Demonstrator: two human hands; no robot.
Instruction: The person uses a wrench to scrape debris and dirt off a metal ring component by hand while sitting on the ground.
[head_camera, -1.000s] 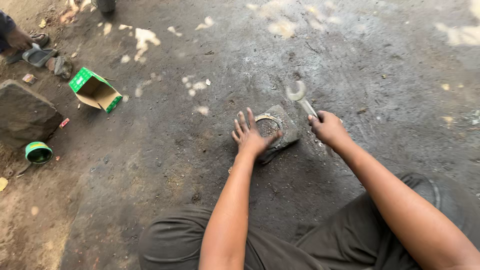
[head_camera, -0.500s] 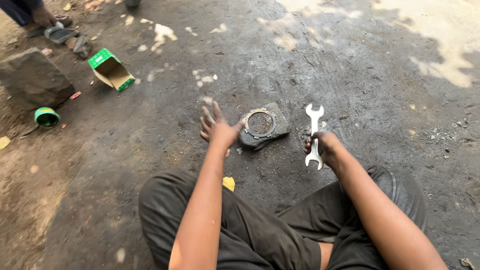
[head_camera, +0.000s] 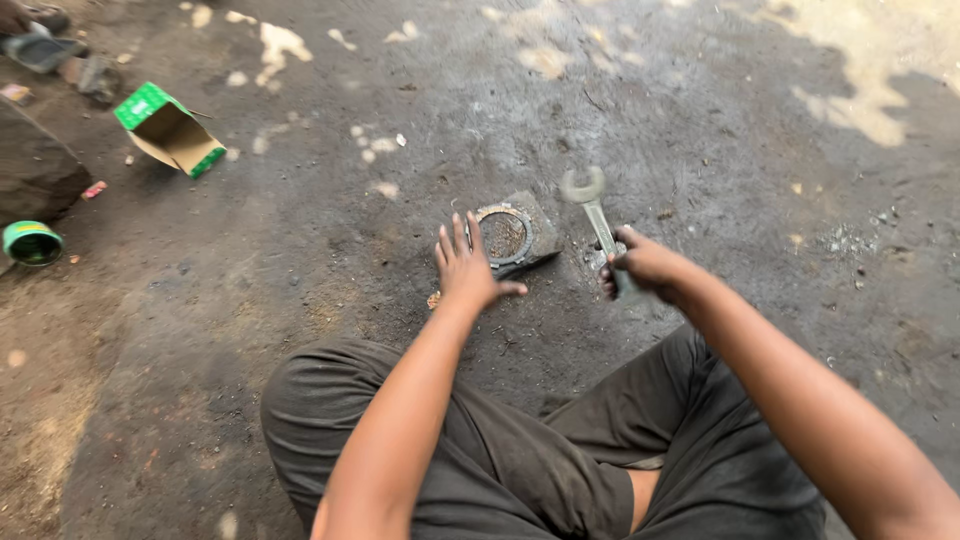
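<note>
Right now the metal ring (head_camera: 503, 234) is lying on a small flat stone block (head_camera: 535, 232) on the dark ground (head_camera: 330, 250), and it is serving as the landmark. Just beside the ring, on its near left side, the left hand (head_camera: 466, 268) is hovering or resting with its fingers spread wide; I cannot tell if the fingertips are touching the ring. To the right of the ring, the right hand (head_camera: 645, 267) is closing around the lower end of an open-ended wrench (head_camera: 592, 207), whose head is pointing away from the person and looking blurred. Far left of the ring, a green and white cardboard box (head_camera: 166, 128) is lying open, and further left a green round tin (head_camera: 31, 243) is sitting beside a dark rock (head_camera: 35, 172).
</note>
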